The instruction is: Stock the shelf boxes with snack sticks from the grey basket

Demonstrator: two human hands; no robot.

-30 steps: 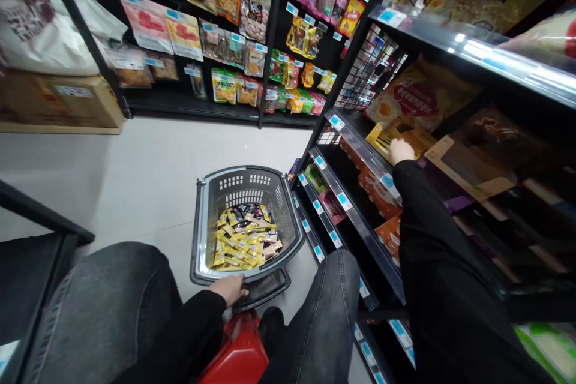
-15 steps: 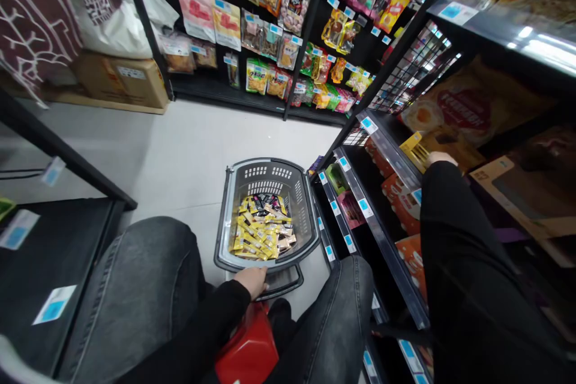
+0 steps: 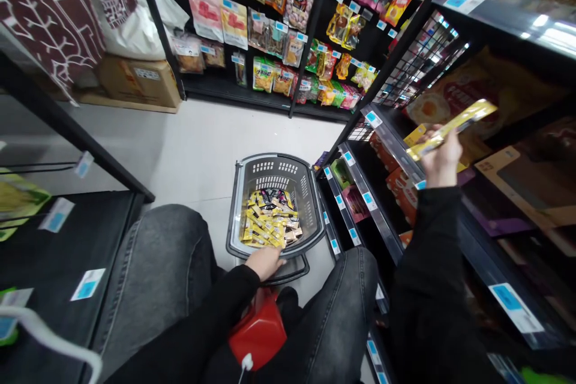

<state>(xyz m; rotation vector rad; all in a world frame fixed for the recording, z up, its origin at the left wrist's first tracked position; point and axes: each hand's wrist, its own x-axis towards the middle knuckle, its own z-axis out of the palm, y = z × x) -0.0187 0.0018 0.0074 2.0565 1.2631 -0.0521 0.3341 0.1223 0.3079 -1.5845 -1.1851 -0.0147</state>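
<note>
My right hand (image 3: pixel 440 159) is raised in front of the right-hand shelf and closed on a flat yellow packet (image 3: pixel 454 127), which tilts up to the right. My left hand (image 3: pixel 265 262) rests on the near rim of a grey shopping basket (image 3: pixel 274 177) on the floor, fingers curled over the edge. The basket holds several small yellow and black snack packets (image 3: pixel 269 227). More yellow packets (image 3: pixel 416 134) lie on the shelf just behind my right hand.
I crouch between my knees in grey jeans, with a red stool (image 3: pixel 257 332) under me. Black shelving (image 3: pixel 382 222) with blue price tags runs along the right. Hanging snack bags (image 3: pixel 288 24) fill the far wall. A cardboard box (image 3: pixel 139 81) stands at the back left.
My right hand has lifted off the shelf with a yellow packet in it. The left hand has stayed on the basket rim while the view shifted right.
</note>
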